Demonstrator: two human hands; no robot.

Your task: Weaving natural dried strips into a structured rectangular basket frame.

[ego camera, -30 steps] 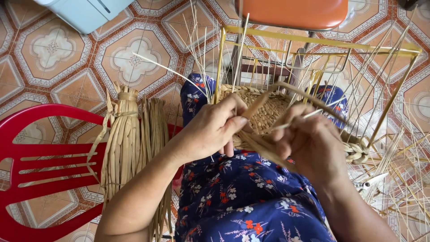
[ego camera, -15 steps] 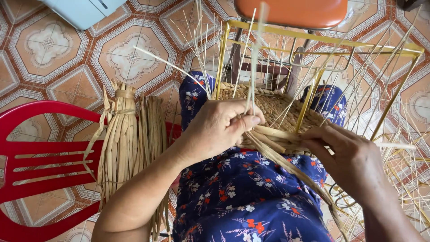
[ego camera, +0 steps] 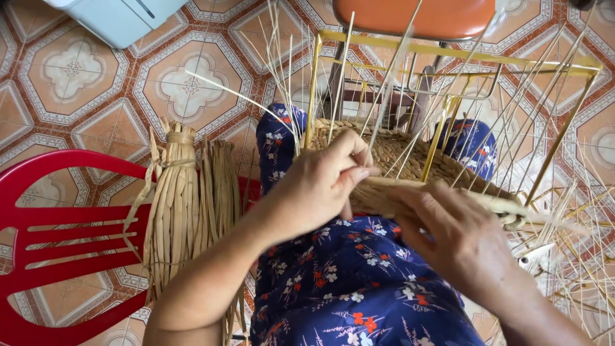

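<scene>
Patterned floor tiles (ego camera: pixel 83 77), terracotta and cream octagons, fill the background. Red plastic chair (ego camera: pixel 57 230) at left, slatted seat, carrying a tied bundle of dried flat reeds (ego camera: pixel 182 198) standing upright against its edge. Person seated, lap covered in blue floral fabric (ego camera: pixel 346 282). Yellow metal frame (ego camera: pixel 448 57) sits over the knees, with an orange seat (ego camera: pixel 416 16) just beyond its top rail and a pale blue-grey box (ego camera: pixel 122 19) at top left. Inside the frame: half-woven basket (ego camera: pixel 410 154), flat woven base resting on the lap, many thin pale upright stakes (ego camera: pixel 384 96) rising out of it and fanning right. Left hand (ego camera: pixel 320 186) is closed, thumb and forefinger pinched at the near rim of the basket on a weaving strand; exactly which strand, can't tell, fingers cover it. Right hand (ego camera: pixel 461 237) is palm down, fingers curled loosely over a thick twisted rope of reed (ego camera: pixel 448 195) running along the basket's near edge toward the right; grip looks partial, not a full fist. Hands are near each other, not touching. Loose strands (ego camera: pixel 576 269) litter the floor at far right.
</scene>
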